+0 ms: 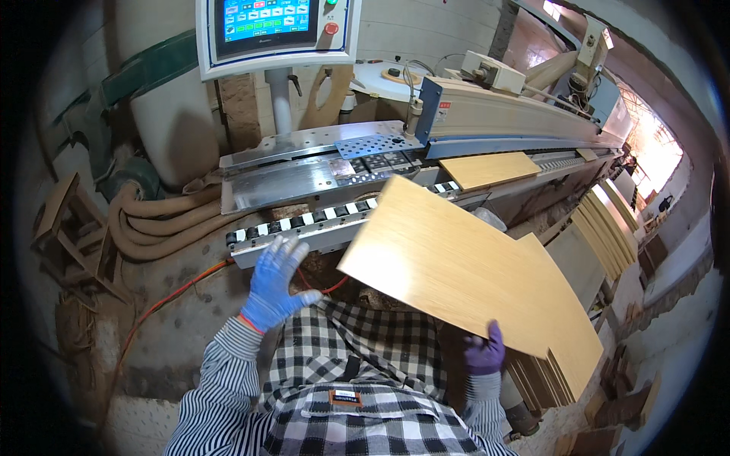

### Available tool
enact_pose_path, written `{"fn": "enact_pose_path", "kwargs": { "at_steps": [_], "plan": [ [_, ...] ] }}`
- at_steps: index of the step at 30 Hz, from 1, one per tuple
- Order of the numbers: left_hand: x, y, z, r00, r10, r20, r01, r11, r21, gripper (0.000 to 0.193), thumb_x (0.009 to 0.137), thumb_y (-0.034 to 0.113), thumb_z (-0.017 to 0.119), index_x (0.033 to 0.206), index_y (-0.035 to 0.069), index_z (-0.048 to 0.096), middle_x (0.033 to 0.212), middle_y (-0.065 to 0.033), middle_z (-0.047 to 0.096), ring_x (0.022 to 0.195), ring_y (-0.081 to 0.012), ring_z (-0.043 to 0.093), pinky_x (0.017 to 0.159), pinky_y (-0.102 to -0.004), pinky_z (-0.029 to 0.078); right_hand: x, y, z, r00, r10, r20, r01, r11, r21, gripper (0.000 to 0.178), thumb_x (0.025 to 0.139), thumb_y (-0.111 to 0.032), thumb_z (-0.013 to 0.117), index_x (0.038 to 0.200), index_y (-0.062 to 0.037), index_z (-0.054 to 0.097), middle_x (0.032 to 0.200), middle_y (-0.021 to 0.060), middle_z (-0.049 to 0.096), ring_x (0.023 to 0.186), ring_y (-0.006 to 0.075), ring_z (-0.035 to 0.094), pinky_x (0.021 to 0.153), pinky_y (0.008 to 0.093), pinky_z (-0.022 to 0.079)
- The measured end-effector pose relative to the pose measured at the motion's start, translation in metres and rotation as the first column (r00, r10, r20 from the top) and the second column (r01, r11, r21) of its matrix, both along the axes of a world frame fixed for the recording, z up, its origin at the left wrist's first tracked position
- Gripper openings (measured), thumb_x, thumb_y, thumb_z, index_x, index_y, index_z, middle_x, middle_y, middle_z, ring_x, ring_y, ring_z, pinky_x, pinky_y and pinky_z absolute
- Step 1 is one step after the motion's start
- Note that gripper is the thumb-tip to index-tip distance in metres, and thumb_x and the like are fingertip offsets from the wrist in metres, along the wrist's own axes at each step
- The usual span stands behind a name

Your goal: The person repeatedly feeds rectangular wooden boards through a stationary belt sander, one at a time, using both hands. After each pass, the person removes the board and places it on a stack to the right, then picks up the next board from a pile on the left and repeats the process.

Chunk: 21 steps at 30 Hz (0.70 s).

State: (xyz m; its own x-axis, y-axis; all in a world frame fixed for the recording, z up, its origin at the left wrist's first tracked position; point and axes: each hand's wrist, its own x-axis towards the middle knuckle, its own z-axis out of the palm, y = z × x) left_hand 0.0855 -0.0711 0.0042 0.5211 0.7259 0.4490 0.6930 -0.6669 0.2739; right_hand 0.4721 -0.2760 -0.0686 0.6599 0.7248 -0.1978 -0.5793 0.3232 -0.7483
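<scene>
A light wood-grain panel [449, 262] slants across in front of me, raised at its left end. My right hand [485, 349], in a purple glove, grips its near edge with the thumb on top; the fingers underneath are hidden. Below and to the right, a stack of similar panels [570, 327] is partly covered by it. My left hand [277, 281], in a blue glove with pale fingertips, holds nothing. Its fingers are spread, close to the roller rail [304, 223] and apart from the panel.
Behind the rail stands a long machine [517, 114] with a metal bed [277, 190]; another wood panel [490, 170] lies on it. A control screen [266, 23] rises at the back. Thick hoses [163, 228] and an orange cable [171, 296] run on the left. More panels [604, 228] are stacked far right.
</scene>
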Motion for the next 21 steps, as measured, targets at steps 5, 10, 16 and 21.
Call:
{"fn": "enact_pose_path", "kwargs": {
  "at_steps": [5, 10, 16, 21],
  "plan": [
    [-0.024, -0.02, -0.004, 0.996, 0.089, -0.019, -0.086, 0.991, 0.102, 0.082, 0.075, 0.066, 0.064, 0.133, 0.01, 0.052, 0.145, -0.0202, 0.036, 0.138, -0.0397, 0.028, 0.112, -0.0522, 0.024, -0.063, 0.091, -0.008, 0.639, 0.238, 0.731, -0.416, 0.907, 0.068, 0.029, 0.098, -0.013, 0.052, 0.125, -0.0033, 0.051, 0.113, 0.0092, 0.06, 0.086, 0.0173, 0.06, 0.072, 0.0303, 0.054],
    [-0.076, -0.02, -0.019, 0.955, 0.294, 0.034, -0.295, 0.945, 0.143, 0.072, 0.074, 0.059, 0.068, 0.12, 0.005, 0.058, 0.132, -0.0243, 0.049, 0.128, -0.0458, 0.04, 0.104, -0.0546, 0.036, -0.108, 0.18, -0.013, 0.643, 0.651, 0.404, -0.751, 0.639, 0.166, 0.032, 0.097, -0.009, 0.053, 0.127, -0.0017, 0.048, 0.108, 0.0114, 0.059, 0.085, 0.0166, 0.06, 0.074, 0.0312, 0.054],
    [-0.097, 0.013, -0.02, 0.9, 0.421, 0.109, -0.432, 0.894, 0.115, 0.062, 0.071, 0.04, 0.079, 0.118, 0.003, 0.061, 0.132, -0.0212, 0.053, 0.13, -0.0402, 0.041, 0.105, -0.047, 0.039, -0.144, 0.233, 0.028, 0.514, 0.821, -0.249, -0.764, 0.57, 0.302, 0.026, 0.097, -0.026, 0.055, 0.111, -0.0037, 0.056, 0.09, 0.0074, 0.066, 0.071, 0.0205, 0.065, 0.071, 0.0356, 0.058],
    [-0.095, 0.055, -0.021, 0.859, 0.503, 0.094, -0.508, 0.861, 0.033, 0.065, 0.072, 0.042, 0.079, 0.122, 0.004, 0.061, 0.137, -0.0203, 0.049, 0.132, -0.0372, 0.039, 0.107, -0.0446, 0.037, -0.111, 0.203, 0.021, 0.63, 0.745, -0.221, -0.684, 0.667, 0.296, 0.028, 0.097, -0.021, 0.055, 0.12, -0.0051, 0.055, 0.111, 0.0095, 0.062, 0.092, 0.0218, 0.062, 0.08, 0.0333, 0.055]
  ]
}}
